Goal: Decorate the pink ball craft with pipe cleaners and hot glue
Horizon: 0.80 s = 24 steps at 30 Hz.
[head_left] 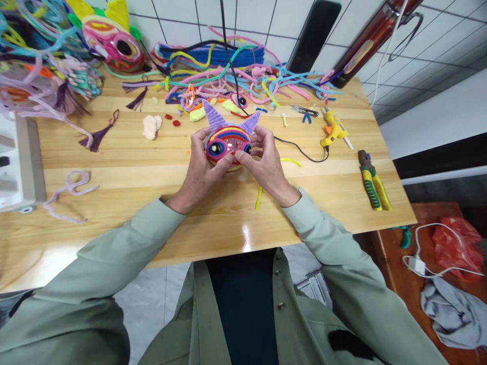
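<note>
A small round craft face (229,141) with two purple pointed ears, striped coloured bands and dark round eyes is held above the middle of the wooden table (152,177). My left hand (203,167) grips its left side, the thumb at its lower front. My right hand (265,161) holds its right side, with the thumb pressed near the mouth area. Both thumbs nearly meet at the front. The fingers behind the craft face are partly hidden. A short yellow strip (258,197) lies just below my right hand.
Coloured pipe cleaners (213,66) line the wall beside a phone (312,35) and a red flask (367,43). A yellow glue gun (335,128), snips (306,111) and pliers (373,182) lie right. A larger craft face (114,43) and a white device (21,162) stand left.
</note>
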Each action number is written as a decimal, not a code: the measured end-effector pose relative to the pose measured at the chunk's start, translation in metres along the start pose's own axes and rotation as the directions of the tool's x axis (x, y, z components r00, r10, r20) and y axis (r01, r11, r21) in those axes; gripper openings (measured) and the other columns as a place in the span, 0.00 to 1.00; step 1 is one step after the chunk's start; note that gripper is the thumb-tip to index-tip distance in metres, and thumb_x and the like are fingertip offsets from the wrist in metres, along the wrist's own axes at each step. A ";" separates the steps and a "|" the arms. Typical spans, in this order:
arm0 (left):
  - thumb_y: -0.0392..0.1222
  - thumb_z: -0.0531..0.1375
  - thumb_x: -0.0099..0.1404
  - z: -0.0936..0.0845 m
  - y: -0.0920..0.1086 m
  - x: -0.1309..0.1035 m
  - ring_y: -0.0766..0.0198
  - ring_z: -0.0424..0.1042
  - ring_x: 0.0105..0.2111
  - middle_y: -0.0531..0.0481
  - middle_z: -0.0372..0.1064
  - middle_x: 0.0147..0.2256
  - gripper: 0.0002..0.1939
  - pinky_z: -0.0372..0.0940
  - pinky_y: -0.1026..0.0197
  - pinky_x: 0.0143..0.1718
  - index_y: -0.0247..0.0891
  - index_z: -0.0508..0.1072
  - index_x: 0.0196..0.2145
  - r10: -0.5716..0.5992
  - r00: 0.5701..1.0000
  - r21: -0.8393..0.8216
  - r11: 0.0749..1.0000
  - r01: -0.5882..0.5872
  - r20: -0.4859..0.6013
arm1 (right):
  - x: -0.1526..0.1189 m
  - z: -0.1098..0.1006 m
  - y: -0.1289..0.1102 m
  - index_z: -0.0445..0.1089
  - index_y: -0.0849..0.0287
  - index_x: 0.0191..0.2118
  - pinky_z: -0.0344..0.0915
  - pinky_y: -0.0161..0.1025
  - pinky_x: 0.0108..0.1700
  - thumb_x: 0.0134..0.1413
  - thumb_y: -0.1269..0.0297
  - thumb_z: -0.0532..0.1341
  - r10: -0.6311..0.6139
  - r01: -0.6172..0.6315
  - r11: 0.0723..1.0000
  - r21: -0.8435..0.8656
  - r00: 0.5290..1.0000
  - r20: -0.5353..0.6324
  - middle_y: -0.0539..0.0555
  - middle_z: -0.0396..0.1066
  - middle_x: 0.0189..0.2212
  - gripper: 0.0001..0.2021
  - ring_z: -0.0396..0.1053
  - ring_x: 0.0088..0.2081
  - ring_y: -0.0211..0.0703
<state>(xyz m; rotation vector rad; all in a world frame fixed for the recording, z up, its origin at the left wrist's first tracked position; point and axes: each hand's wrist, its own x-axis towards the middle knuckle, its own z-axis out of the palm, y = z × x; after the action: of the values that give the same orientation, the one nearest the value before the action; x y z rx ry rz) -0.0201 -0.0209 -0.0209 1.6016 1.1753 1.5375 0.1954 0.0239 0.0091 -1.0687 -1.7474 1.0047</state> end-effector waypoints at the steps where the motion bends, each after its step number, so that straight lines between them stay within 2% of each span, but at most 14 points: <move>1: 0.71 0.74 0.71 -0.001 -0.003 0.000 0.45 0.78 0.65 0.39 0.67 0.70 0.45 0.76 0.40 0.69 0.51 0.59 0.71 0.008 1.000 -0.007 1.000 -0.008 0.003 | 0.000 0.000 0.000 0.61 0.44 0.75 0.82 0.58 0.60 0.63 0.30 0.74 0.002 -0.002 1.000 -0.003 1.000 0.000 0.60 0.75 0.64 0.45 0.77 0.56 0.54; 9: 0.70 0.65 0.79 -0.006 -0.008 0.005 0.46 0.78 0.65 0.44 0.71 0.68 0.35 0.76 0.41 0.69 0.54 0.63 0.73 0.080 0.996 -0.057 0.995 -0.078 0.035 | -0.002 0.003 -0.001 0.60 0.44 0.76 0.83 0.57 0.57 0.65 0.32 0.74 -0.019 0.019 0.999 -0.045 1.000 -0.012 0.60 0.76 0.63 0.44 0.78 0.55 0.54; 15: 0.70 0.72 0.73 -0.006 -0.013 0.005 0.45 0.79 0.65 0.42 0.70 0.69 0.42 0.78 0.41 0.67 0.53 0.62 0.73 0.065 0.997 -0.025 0.998 -0.064 0.031 | -0.001 0.006 0.002 0.63 0.44 0.74 0.85 0.56 0.56 0.64 0.35 0.77 -0.007 0.005 0.999 -0.034 0.998 -0.069 0.59 0.77 0.63 0.43 0.78 0.53 0.52; 20: 0.73 0.72 0.72 -0.008 -0.013 0.006 0.43 0.78 0.67 0.41 0.70 0.68 0.44 0.77 0.39 0.69 0.53 0.61 0.73 0.077 0.996 0.005 0.997 -0.077 0.044 | 0.001 0.006 0.002 0.63 0.44 0.75 0.85 0.54 0.55 0.66 0.38 0.77 -0.008 0.005 0.999 -0.053 0.998 -0.058 0.60 0.78 0.63 0.41 0.79 0.54 0.52; 24: 0.74 0.72 0.71 -0.008 -0.012 0.008 0.42 0.78 0.67 0.40 0.69 0.69 0.45 0.77 0.37 0.69 0.53 0.61 0.72 0.066 0.997 0.012 0.998 -0.066 0.042 | 0.001 0.006 -0.001 0.61 0.46 0.76 0.85 0.56 0.55 0.67 0.38 0.76 -0.014 0.011 0.996 -0.086 0.999 -0.044 0.62 0.78 0.64 0.42 0.80 0.56 0.55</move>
<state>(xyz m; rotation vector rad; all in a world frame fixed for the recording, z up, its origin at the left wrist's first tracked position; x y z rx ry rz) -0.0309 -0.0100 -0.0271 1.6882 1.1224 1.5336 0.1889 0.0238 0.0078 -1.1239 -1.7725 0.8989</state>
